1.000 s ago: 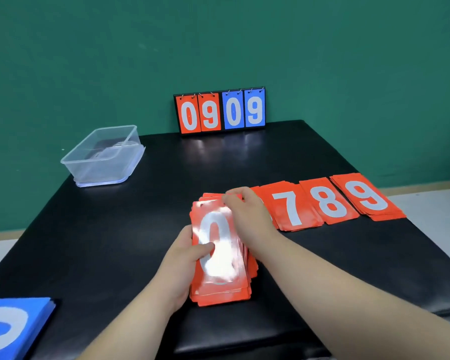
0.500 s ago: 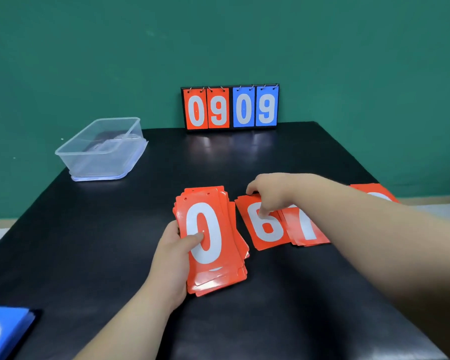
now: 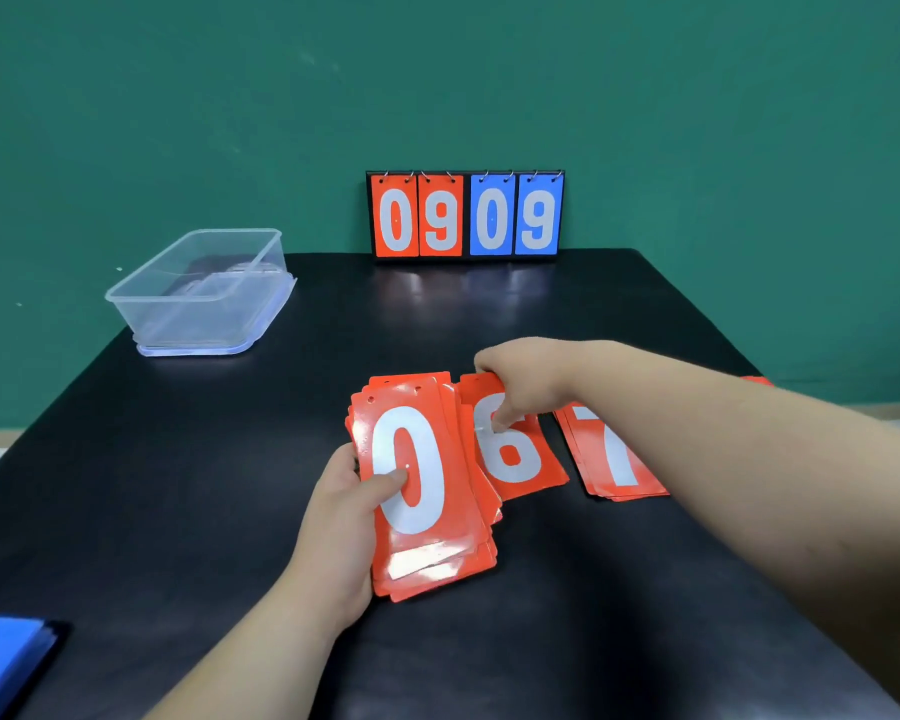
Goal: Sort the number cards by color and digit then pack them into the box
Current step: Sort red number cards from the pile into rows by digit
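Black worktop point(image 3: 178, 511), green wall behind, and the red cards were in play. At the near left corner a blue stack point(image 3: 1, 662) poked into view, cut off by the frame. Toward the middle, the left hand point(image 3: 344, 517) gripped the red stack point(image 3: 422, 485) with a 0 on top, thumb laid across the digit, fingers hidden beneath, the cards fanned unevenly.

Just to its right, touching or overlapping that stack, lay the 6 pile point(image 3: 515, 459), its long axis running from near edge to far edge with a slight lean. The right hand point(image 3: 526, 381) held it by the far end, fingers curled over the top edge, thumb down on the face: a pinch. That made the right hand the nearer one. The gather looked like a short slide leftward onto the held stack, with the long sides kept parallel.

Beyond the forearm sat the 7 pile point(image 3: 614, 454), apart from the 6. At the far left corner sat the clear box point(image 3: 204, 293), well away from both hands. Against the far edge stood the scoreboard point(image 3: 466, 215) reading 0909.
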